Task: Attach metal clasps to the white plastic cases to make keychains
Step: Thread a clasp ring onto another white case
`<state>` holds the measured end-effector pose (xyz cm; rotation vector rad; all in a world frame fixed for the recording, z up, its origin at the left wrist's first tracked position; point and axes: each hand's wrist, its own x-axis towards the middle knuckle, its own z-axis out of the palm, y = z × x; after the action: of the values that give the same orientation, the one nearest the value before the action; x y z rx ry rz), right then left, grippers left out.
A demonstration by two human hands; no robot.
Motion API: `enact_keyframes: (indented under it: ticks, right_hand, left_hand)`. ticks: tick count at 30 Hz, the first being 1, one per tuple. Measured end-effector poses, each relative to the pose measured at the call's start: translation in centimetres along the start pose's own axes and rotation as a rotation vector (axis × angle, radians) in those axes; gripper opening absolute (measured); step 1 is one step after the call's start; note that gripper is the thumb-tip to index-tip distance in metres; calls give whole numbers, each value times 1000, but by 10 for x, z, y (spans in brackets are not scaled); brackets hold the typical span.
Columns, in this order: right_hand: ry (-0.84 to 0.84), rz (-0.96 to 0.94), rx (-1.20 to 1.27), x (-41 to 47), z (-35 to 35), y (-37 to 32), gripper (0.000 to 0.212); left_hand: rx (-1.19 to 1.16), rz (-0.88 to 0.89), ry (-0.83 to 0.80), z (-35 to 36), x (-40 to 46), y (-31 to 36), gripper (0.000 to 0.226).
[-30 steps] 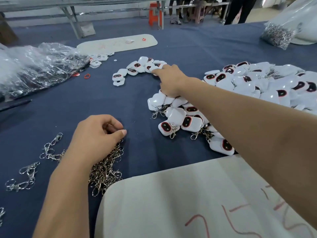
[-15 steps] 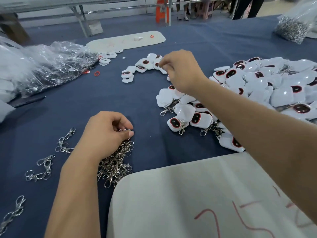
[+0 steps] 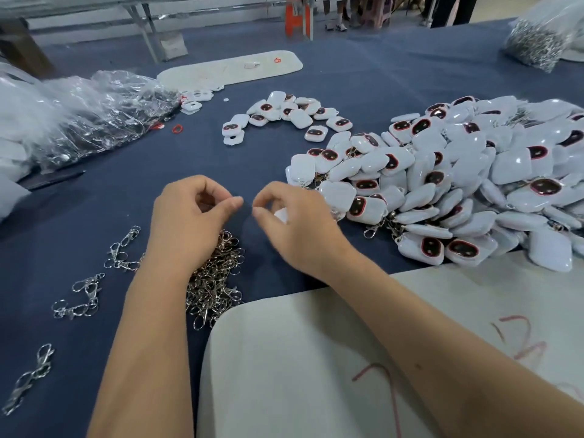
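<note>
My left hand (image 3: 189, 222) hovers over a heap of metal clasps (image 3: 215, 279), thumb and forefinger pinched together; a clasp seems to hang beneath it, mostly hidden. My right hand (image 3: 294, 229) is a few centimetres to its right, fingers curled round a white plastic case (image 3: 280, 214) of which only a corner shows. The fingertips of both hands nearly meet above the blue cloth. A small group of loose white cases (image 3: 284, 112) lies further back. A big pile of cases with clasps attached (image 3: 458, 191) fills the right side.
A white board (image 3: 316, 358) with red marks lies under my right forearm. Stray clasps (image 3: 82, 298) are scattered at the left. Crumpled plastic bags (image 3: 79, 115) sit at the far left, a bag of clasps (image 3: 534, 42) at the far right, another white board (image 3: 227, 71) at the back.
My right hand came back from the far group of cases, holding one, and now sits close to my left hand. My left hand lifted slightly off the clasp heap.
</note>
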<state>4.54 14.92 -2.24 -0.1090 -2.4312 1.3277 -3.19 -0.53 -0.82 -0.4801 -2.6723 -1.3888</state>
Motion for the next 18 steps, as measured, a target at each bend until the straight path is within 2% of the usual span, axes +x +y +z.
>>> enact_keyframes:
  ticks: [4,7,11,15,18]
  right_hand:
    - [-71,-18,74,-2,-17,9,17]
    - [-121,-6,201,-3,-20,13,17]
    - [-88,20,279,-1,-19,15,8]
    - [-27,53,311,0,-20,17,13]
    - [-15,65,297,0,-21,19,13]
  left_hand:
    - [-429,-65,-51,14,-4,12,16]
    - [-564,-123,-25,23,-6,21,16]
    - [-625,-208,-49,30,-7,27,18]
    - [-596,-210,-144,34,-9,28,20]
    - [-572,-202,-132,34,-8,28,21]
